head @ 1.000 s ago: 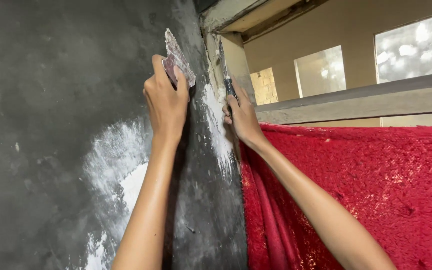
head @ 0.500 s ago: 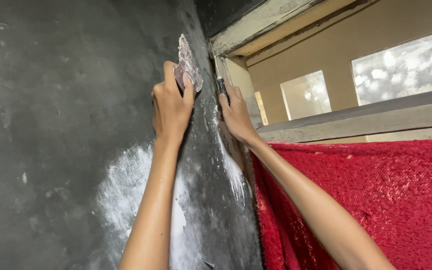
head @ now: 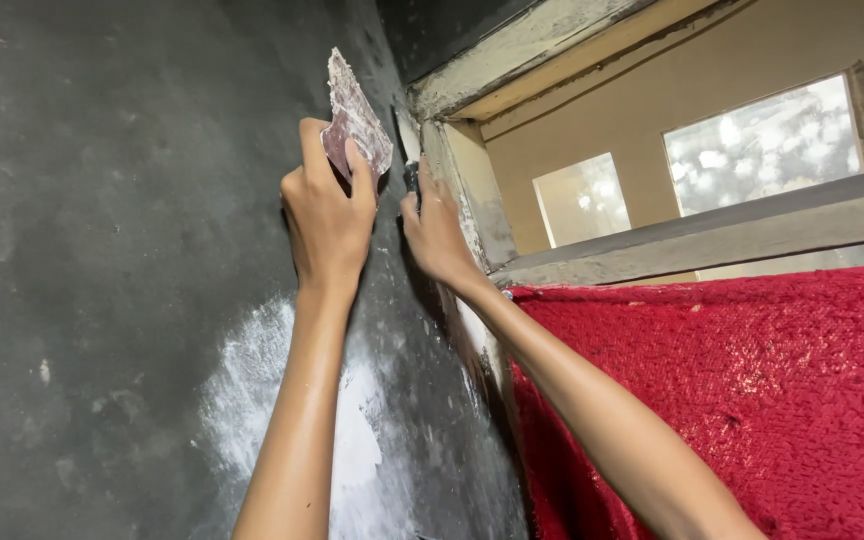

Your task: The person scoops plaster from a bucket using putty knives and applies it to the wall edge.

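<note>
1. Your left hand (head: 330, 215) is raised against the dark wall (head: 102, 250), fingers closed around a flat scraper (head: 355, 120).
2. The scraper is a thin, roughly rectangular plate, pinkish-grey and crusted with white putty along its edges; it tilts up out of your grip, its top corner well above your knuckles.
3. Your right hand (head: 439, 232) sits just beside the left, at the wall's corner edge, closed on a knife (head: 409, 150).
4. The knife has a dark handle, mostly hidden in your fingers, and a narrow pale blade that points up along the corner, beside the window frame (head: 472, 190).
5. Whether the blade touches the wall cannot be told.
6. Below your hands, a white patch (head: 252, 390) is smeared over the wall near your left forearm.
7. A red cloth (head: 752, 400) hangs under the sill, right of your right arm.
</note>
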